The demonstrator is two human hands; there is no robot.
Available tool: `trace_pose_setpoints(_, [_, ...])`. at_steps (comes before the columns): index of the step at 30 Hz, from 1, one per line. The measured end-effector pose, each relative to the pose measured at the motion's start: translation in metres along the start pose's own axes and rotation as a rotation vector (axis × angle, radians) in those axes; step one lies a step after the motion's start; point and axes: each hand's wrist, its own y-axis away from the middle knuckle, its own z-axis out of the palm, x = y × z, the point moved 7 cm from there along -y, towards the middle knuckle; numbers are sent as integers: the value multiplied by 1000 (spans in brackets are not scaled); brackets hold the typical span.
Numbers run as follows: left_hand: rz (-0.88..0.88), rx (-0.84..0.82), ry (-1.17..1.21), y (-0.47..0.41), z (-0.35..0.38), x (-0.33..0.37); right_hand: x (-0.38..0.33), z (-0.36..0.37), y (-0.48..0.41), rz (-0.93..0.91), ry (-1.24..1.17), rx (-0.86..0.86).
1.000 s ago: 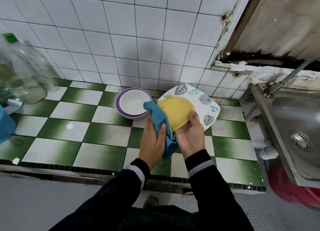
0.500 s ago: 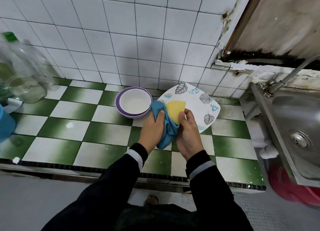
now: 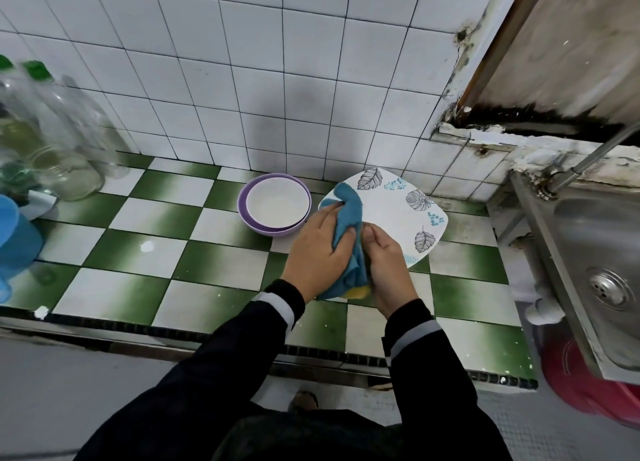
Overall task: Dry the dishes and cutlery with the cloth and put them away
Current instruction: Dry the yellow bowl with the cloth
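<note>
My left hand [image 3: 320, 252] grips a blue cloth [image 3: 349, 211] and presses it over a yellow bowl [image 3: 358, 292]. Only a small yellow edge of that bowl shows below the cloth. My right hand [image 3: 389, 266] holds the bowl from the right, fingers curled round it. Both hands hover over the green and white tiled counter [image 3: 145, 252]. Behind them lies a white square plate [image 3: 398, 214] with leaf prints. To its left a white bowl [image 3: 277, 206] sits nested inside a purple bowl [image 3: 263, 232].
Clear bottles with green caps and a glass jar [image 3: 65, 173] stand at the counter's far left, with a blue container [image 3: 15, 239] in front of them. A steel sink [image 3: 602, 252] and tap are on the right, and a red tub [image 3: 588, 388] sits below it.
The yellow bowl has turned and dropped lower between my hands, so the cloth now covers nearly all of it. My left hand moved up and over it with the cloth.
</note>
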Motion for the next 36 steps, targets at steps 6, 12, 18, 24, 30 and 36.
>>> trace_pose_setpoints(6, [-485,7,632,2,0,-47,6,-17,0,68,-222,46])
trace_pose_setpoints(12, [-694,106,914,12,0,-63,12,-24,1,153,-640,156])
trace_pose_setpoints(18, [-429,172,674,36,4,-40,24,-14,-2,240,-997,252])
trace_pose_setpoints(24, [145,105,-98,48,16,-19,17,-9,0,242,-1021,259])
trace_pose_setpoints(30, [476,64,-313,39,3,-4,9,-12,1,220,-1092,245])
trace_pose_setpoints(36, [421,50,-246,31,0,-5,11,-12,2,329,-1084,224])
